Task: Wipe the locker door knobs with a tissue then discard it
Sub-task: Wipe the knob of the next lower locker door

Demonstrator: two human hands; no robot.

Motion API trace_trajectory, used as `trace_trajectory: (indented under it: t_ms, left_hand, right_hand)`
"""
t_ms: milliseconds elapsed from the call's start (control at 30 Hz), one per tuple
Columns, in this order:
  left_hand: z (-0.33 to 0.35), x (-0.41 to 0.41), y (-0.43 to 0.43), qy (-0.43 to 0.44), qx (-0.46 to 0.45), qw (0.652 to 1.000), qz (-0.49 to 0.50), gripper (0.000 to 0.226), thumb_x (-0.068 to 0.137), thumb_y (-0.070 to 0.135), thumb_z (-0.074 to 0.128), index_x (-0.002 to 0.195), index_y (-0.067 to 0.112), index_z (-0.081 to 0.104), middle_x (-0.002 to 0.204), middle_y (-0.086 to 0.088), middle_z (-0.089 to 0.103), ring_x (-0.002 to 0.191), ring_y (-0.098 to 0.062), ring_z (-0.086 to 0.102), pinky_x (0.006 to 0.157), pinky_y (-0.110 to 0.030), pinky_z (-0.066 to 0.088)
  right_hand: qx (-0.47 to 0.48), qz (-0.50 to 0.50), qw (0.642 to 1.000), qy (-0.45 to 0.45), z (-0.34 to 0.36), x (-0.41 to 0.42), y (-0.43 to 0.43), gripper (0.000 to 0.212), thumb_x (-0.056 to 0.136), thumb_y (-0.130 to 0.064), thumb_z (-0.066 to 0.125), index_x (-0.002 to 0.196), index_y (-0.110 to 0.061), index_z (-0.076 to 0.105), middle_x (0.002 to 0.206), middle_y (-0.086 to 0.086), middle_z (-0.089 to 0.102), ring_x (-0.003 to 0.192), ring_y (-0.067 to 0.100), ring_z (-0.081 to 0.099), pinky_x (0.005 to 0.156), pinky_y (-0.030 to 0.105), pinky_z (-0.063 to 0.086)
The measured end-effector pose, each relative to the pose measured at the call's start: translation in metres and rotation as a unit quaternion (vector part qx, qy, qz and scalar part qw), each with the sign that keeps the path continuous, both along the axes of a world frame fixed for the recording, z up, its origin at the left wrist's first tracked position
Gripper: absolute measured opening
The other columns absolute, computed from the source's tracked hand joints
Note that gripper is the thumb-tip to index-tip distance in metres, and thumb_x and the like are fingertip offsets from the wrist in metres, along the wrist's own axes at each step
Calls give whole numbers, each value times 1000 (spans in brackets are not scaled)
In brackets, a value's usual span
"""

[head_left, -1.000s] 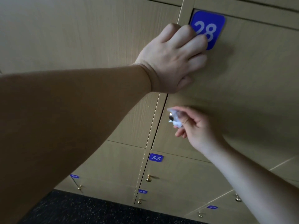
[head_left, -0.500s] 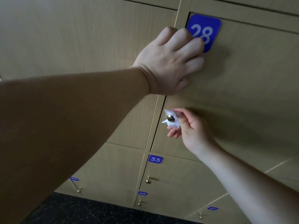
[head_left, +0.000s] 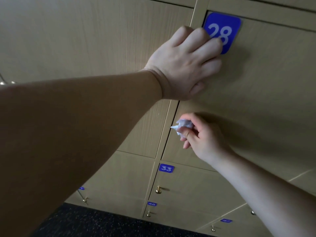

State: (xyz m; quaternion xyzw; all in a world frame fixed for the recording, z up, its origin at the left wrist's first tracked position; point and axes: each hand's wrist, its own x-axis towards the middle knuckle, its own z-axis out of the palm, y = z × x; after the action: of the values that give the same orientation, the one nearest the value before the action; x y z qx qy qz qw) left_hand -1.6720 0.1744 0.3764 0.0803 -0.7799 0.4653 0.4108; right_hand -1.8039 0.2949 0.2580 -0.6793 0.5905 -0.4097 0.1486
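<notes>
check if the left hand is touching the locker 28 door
Touching. The head view shows the left hand, fingers curled, pressed against the locker 28 door with no gap visible.

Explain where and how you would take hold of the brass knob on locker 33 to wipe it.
Take the rounded head of the brass knob, not the narrower neck behind it, coming straight on from the front. It stands out from the door, so a pinch can probably close round it.
</notes>
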Motion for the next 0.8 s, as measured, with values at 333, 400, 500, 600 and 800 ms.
trace_trajectory:
  t_ms: [333,400,500,600,800]
  left_hand:
    - [1,1,2,-2,3,1000,8,28,81,30,48,101,13,57,109,-11,65,99,-30,35,78,-45,28]
    - [1,1,2,-1,1,1000,6,28,81,30,48,101,13,57,109,-11,65,99,-31,35,79,-45,29]
    - [1,1,1,1,-2,1000,6,28,83,31,49,103,13,56,110,-11,65,101,-31,36,80,-45,29]
    - [0,1,1,1,1,1000,5,28,82,31,49,102,13,57,109,-11,65,100,-31,36,79,-45,29]
    - [1,2,2,-4,2,1000,3,28,81,30,48,101,12,56,109,-11,65,99,-30,35,78,-45,28]
  right_hand:
    - [23,-27,972,-232,2,4,7,34,91,-53,47,92,-26,67,62,6,67,46,18,62,47,24,45]
    - [12,2,976,-216,3,-5,12,32,97,-56,46,99,-33,69,73,9,71,53,21,67,51,26,48]
    - [27,63,986,-150,5,-17,20,35,94,-46,38,117,-41,64,93,10,73,69,25,71,62,30,54]
    - [13,58,996,-73,6,-15,20,30,99,-34,39,121,-39,57,96,4,71,66,24,71,62,33,56]
    - [-3,49,998,-48,8,-8,14,12,99,-36,44,108,-36,52,76,6,70,57,21,71,52,37,55]
